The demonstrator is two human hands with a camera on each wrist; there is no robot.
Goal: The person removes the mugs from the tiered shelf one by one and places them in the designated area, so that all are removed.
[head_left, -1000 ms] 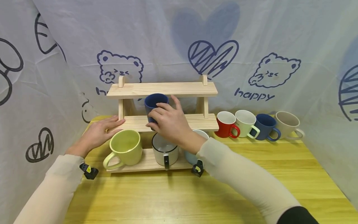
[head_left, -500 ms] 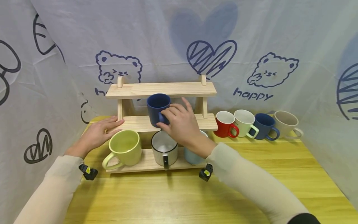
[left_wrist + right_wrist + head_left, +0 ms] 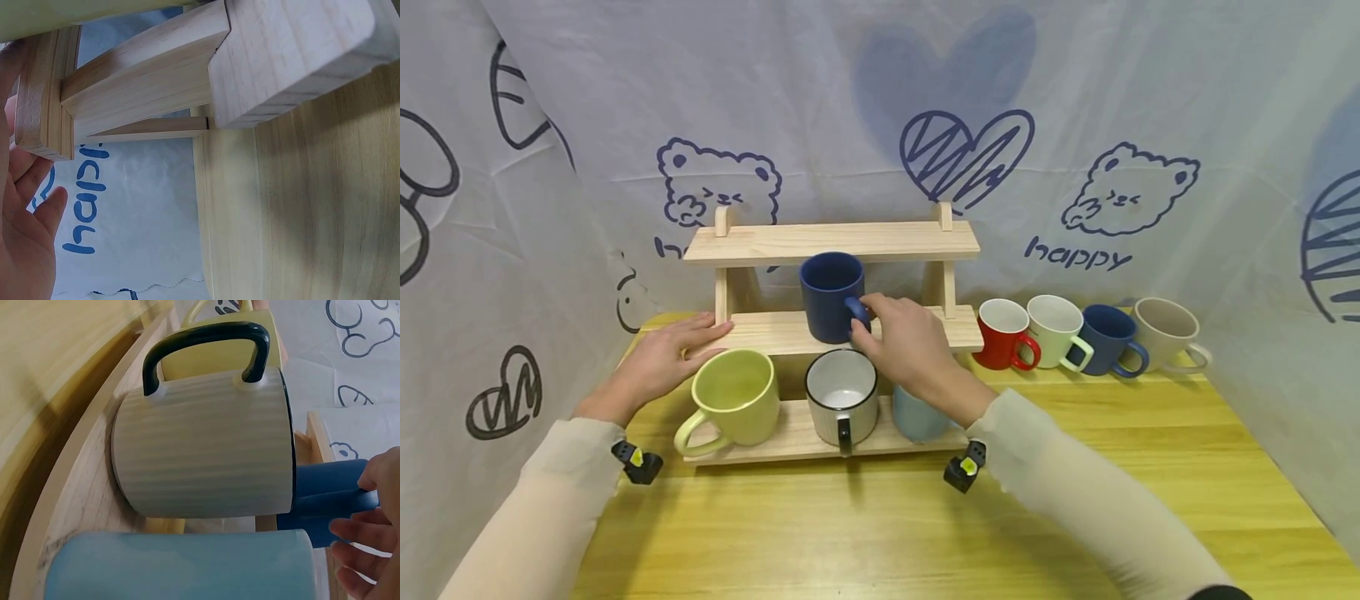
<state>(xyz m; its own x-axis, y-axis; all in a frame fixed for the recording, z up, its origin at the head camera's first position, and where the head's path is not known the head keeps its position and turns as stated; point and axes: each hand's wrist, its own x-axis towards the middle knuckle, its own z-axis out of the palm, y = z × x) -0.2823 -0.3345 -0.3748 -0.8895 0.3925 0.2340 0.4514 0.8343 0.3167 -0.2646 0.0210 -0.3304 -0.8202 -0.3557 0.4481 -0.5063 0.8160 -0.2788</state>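
On the middle board of a wooden tiered shelf (image 3: pixel 767 332) stands a dark blue mug (image 3: pixel 829 304), upright, handle to the right. My right hand (image 3: pixel 913 343) pinches that handle between thumb and fingers; in the right wrist view the thumb lies on the blue mug (image 3: pixel 325 481) handle, the other fingers beside it. My left hand (image 3: pixel 658 362) rests with fairly straight fingers on the left end of the same board. In the left wrist view, fingers of the left hand (image 3: pixel 28 231) touch the board's end. Below stand a yellow-green mug (image 3: pixel 737 396), a white black-rimmed mug (image 3: pixel 842 400) and a light blue mug (image 3: pixel 917 417), partly hidden.
Right of the shelf, a red mug (image 3: pixel 1000 343), a pale green mug (image 3: pixel 1054 333), another blue mug (image 3: pixel 1105 342) and a beige mug (image 3: pixel 1165 333) stand in a row on the wooden table (image 3: pixel 1075 467). A printed curtain (image 3: pixel 850 108) hangs behind.
The blue mug has moved slightly right and turned so its handle points right. My right hand has shifted from the mug's body to its handle. The left hand stays put.
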